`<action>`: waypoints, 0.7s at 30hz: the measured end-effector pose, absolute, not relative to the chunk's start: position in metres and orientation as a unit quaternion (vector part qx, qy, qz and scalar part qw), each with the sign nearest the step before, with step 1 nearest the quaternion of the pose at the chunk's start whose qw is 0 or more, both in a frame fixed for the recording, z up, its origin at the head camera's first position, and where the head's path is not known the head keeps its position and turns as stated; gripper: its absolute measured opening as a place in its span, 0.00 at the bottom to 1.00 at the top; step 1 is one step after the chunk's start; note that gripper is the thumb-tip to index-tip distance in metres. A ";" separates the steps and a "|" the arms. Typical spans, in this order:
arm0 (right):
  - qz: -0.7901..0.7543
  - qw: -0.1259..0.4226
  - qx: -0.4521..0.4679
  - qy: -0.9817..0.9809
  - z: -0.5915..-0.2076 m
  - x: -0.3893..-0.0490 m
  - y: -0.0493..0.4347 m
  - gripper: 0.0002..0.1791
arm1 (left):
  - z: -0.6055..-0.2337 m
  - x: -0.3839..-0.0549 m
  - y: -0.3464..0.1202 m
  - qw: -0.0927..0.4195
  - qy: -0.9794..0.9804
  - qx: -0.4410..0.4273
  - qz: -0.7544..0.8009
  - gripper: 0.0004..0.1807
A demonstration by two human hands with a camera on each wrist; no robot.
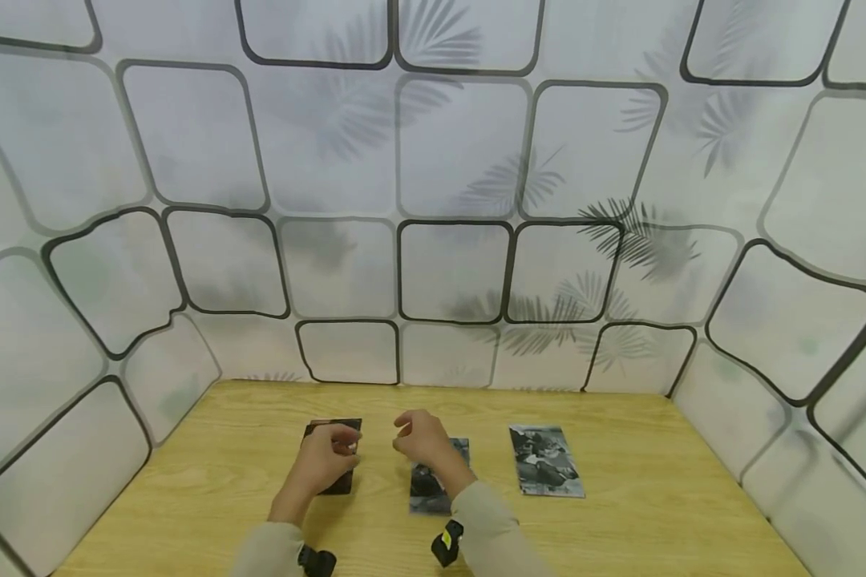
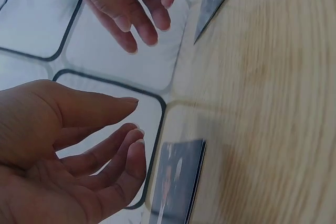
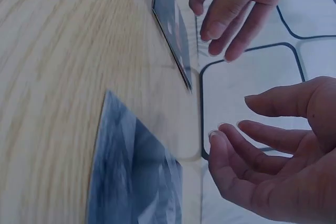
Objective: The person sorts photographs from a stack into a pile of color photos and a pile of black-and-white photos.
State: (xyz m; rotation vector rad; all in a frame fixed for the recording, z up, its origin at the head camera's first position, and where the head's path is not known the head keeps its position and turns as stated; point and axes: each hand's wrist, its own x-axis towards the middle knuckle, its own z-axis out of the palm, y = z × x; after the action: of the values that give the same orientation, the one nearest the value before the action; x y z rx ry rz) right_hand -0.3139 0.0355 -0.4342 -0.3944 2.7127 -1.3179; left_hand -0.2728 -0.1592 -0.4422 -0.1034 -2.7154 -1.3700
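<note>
Over the dark picture card (image 1: 341, 483) on the left of the table hovers my left hand (image 1: 325, 457), fingers loosely bent and nothing between thumb and fingertips. My right hand (image 1: 424, 439) is raised above the far end of the middle grey picture card (image 1: 430, 503), partly covering it. In the right wrist view its thumb and fingers (image 3: 252, 156) stand apart with a gap between them. The left wrist view likewise shows a gap between the left thumb and fingers (image 2: 105, 156). The left card (image 2: 178, 182) appears to have some thickness at its edge, like stacked cards.
A third black-and-white picture card (image 1: 546, 461) lies flat to the right of the middle one. All rest on a light wood-grain table (image 1: 642, 481). Patterned fabric (image 1: 447, 272) with dark rounded squares and leaf prints stands behind the table and along both sides.
</note>
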 end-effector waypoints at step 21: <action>-0.422 0.081 -0.075 0.900 -0.436 -0.308 0.120 0.22 | -0.450 -0.280 -0.115 0.021 -0.881 -0.083 -0.464 0.17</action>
State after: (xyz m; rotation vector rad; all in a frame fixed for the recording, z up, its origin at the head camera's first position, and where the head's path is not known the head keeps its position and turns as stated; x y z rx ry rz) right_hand -0.3082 0.1195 -0.4361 -0.2241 2.6902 -1.2623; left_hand -0.2801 -0.1147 -0.4500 -0.2565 -2.7336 -1.4403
